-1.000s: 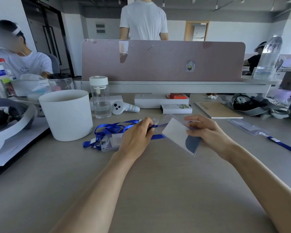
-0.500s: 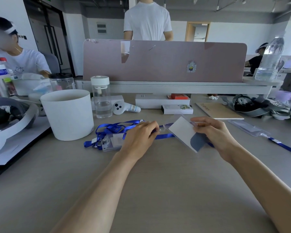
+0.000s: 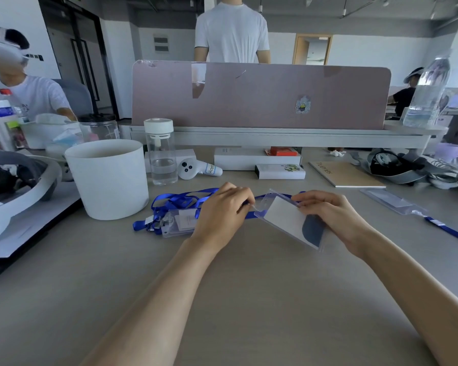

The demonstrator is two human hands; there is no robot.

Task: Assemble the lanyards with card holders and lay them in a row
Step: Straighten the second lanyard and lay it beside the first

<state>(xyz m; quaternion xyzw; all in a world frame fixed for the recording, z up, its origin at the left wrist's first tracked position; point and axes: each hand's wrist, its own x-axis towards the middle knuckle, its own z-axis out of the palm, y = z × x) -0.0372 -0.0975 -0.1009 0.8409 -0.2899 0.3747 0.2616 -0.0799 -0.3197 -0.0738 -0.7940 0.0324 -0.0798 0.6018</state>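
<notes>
A person sits at a grey bench (image 3: 236,299), both forearms reaching forward. The right hand (image 3: 328,215) holds a clear card holder (image 3: 288,220) tilted just above the bench, fingers (image 3: 306,203) closed along its upper edge and thumb hidden beneath. The holder carries a white card with a dark blue corner. The left hand (image 3: 222,210) is closed in a pinch at the end of a blue lanyard (image 3: 251,214), its tips meeting the holder's slotted top corner; the clip itself is too small to make out.

Behind the left hand lies a loose heap of lanyards (image 3: 175,204) with more holders (image 3: 180,223) under it, beside a white tub (image 3: 109,178). Far right, one finished lanyard (image 3: 397,204) lies flat, well apart from the hands.

The step appears to be hooking the clip through the slot. To do it well, the right hand should likely keep the holder steady with the slot facing the clip, while the left feeds the hook fully through before letting go, so the holder hangs securely.
</notes>
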